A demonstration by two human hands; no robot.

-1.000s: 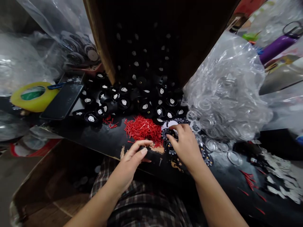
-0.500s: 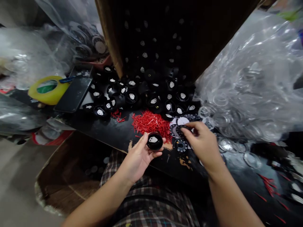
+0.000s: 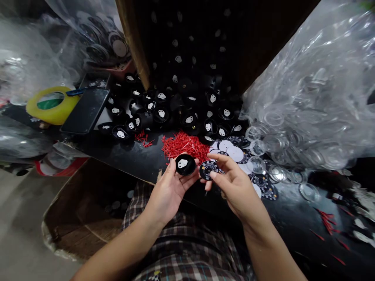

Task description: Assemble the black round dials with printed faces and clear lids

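- Our left hand (image 3: pixel 171 191) cradles a black cup (image 3: pixel 185 164) at the bench (image 3: pixel 131 158) edge, fingers curled around it.
- Our right hand (image 3: pixel 234 183) pinches a printed dial (image 3: pixel 208 170) just beside it.
- Behind lie red pointers (image 3: pixel 186 145); more black housings (image 3: pixel 161 115) crowd beyond.

Phone (image 3: pixel 85 110) right of tape roll (image 3: pixel 48 104); needle pile (image 3: pixel 186 146) before housings (image 3: pixel 161 113).

Left hand (image 3: pixel 168 195) holding black round housing (image 3: pixel 185 165); right hand (image 3: pixel 237 187) pinching printed dial (image 3: pixel 208 170) just beside it.
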